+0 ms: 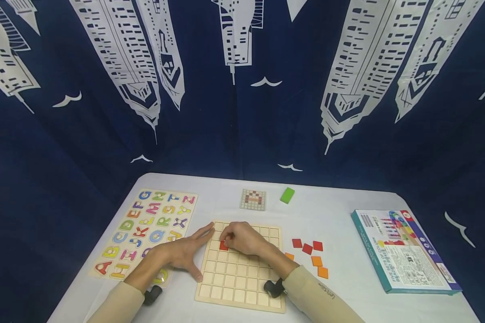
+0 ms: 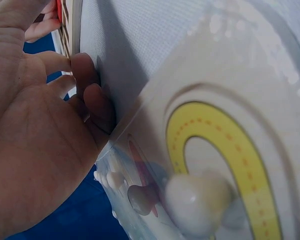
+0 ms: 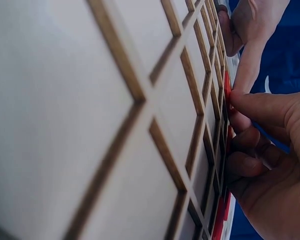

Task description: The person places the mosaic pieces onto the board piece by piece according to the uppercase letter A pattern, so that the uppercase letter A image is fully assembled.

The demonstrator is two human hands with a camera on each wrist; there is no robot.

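A pale wooden grid board (image 1: 226, 280) lies at the front of the table. Over its upper left part, my right hand (image 1: 244, 237) has its fingers curled, thumb and fingertips pinching a small red square tile (image 3: 231, 106) low at the grid. Another red tile (image 1: 223, 246) shows in the grid just below those fingertips; in the right wrist view more red edges show beyond the fingers, partly hidden. My left hand (image 1: 183, 253) spreads its fingers along the board's left edge, the fingertips and thumb touching it, and holds nothing.
Left of the board lies an alphabet peg puzzle (image 1: 157, 220), partly under the left forearm. Loose red tiles (image 1: 307, 249) and orange tiles (image 1: 322, 272) lie to the right. Behind are a pattern card (image 1: 253, 200) and a green block (image 1: 287, 195). A flat box (image 1: 406, 251) stands far right.
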